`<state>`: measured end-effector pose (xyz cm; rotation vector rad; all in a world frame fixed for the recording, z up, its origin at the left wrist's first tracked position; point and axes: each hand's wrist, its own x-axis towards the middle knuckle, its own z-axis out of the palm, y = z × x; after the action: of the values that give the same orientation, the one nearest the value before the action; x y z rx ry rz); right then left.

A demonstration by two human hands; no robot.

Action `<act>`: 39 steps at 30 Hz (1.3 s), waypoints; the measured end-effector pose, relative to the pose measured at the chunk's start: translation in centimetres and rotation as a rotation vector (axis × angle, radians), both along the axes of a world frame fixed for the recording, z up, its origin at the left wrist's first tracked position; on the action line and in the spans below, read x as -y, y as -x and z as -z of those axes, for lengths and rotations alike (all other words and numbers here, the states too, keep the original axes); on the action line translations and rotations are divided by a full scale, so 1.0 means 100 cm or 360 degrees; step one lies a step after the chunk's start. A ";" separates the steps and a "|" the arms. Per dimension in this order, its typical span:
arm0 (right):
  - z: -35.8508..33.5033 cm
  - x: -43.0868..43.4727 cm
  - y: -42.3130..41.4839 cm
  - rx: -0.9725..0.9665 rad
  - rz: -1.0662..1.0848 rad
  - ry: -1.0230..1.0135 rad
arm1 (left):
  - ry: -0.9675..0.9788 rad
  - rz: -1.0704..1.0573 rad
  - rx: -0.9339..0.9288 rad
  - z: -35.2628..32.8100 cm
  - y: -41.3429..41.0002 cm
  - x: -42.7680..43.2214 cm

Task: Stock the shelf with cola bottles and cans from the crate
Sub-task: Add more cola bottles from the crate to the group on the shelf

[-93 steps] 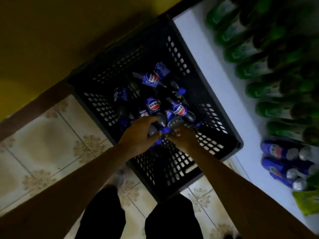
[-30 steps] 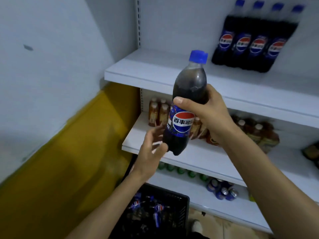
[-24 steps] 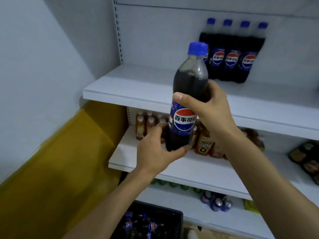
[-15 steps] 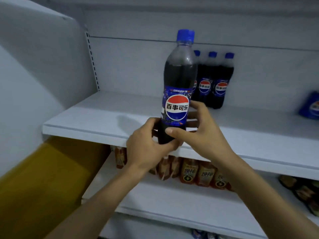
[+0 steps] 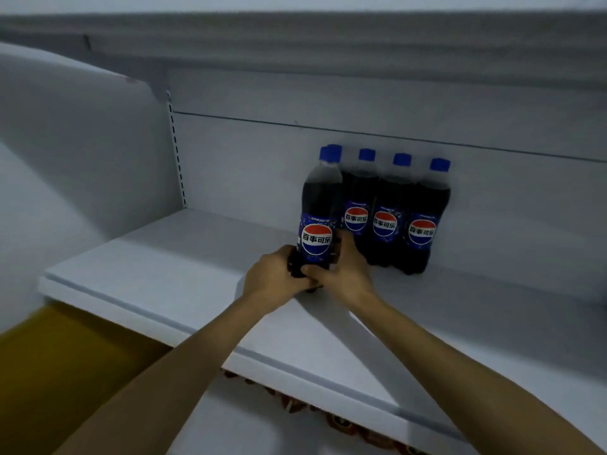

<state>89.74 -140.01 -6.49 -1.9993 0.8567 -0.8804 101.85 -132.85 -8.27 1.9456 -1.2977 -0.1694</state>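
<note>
Your left hand (image 5: pixel 276 279) and right hand (image 5: pixel 343 274) both grip the base of the blue-capped dark plastic cola bottle (image 5: pixel 320 211), upright on the white shelf (image 5: pixel 157 274), just near-left of the far bottle row (image 5: pixel 392 221). Placing step, I'd say: next, slide it far into line, then release.

Body in view: two arms only. Left hand (image 5: pixel 276 278) and right hand (image 5: pixel 343 274) bare. Left forearm (image 5: pixel 184 366) and right forearm (image 5: pixel 443 366) bare up to the frame edge. Slim wrists. Dim light, finer detail unreadable.
</note>
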 end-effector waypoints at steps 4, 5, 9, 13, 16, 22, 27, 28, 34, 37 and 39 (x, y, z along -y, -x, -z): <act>0.012 0.021 -0.014 0.0041 -0.0022 -0.0040 | -0.0024 0.0007 -0.0062 0.012 -0.014 0.022; 0.014 0.024 -0.016 0.0054 -0.0023 -0.0033 | -0.0031 0.0023 -0.0060 0.013 -0.016 0.025; 0.020 0.042 -0.028 0.0075 -0.0006 0.0037 | -0.0027 0.0072 -0.0109 0.013 -0.026 0.043; 0.021 0.058 -0.041 0.0021 0.0044 0.0111 | 0.0012 0.0141 -0.0335 0.013 -0.037 0.057; 0.025 0.065 -0.048 -0.0049 0.0097 0.0168 | 0.0022 0.0197 -0.0313 0.014 -0.043 0.064; 0.027 0.076 -0.050 -0.0154 0.0142 0.0207 | -0.0021 0.0204 -0.0213 0.012 -0.049 0.074; 0.030 0.079 -0.054 -0.0161 0.0162 0.0117 | -0.0082 0.0188 -0.0158 0.009 -0.045 0.074; 0.031 0.078 -0.053 -0.0178 0.0169 0.0059 | -0.0106 0.0184 -0.0149 0.008 -0.045 0.073; 0.031 0.027 -0.040 0.0234 0.0294 -0.0426 | -0.0175 0.0212 -0.0340 -0.002 -0.057 0.022; 0.008 -0.038 -0.049 0.0424 0.0068 -0.0493 | -0.0031 0.0223 -0.0368 -0.014 -0.069 -0.034; -0.005 -0.092 -0.059 0.0432 -0.0146 -0.0523 | 0.0069 0.0198 -0.0495 -0.017 -0.081 -0.079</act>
<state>95.63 -130.83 -5.98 -1.5806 0.6984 -0.8720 109.90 -124.97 -6.56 1.7211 -1.2025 -0.4820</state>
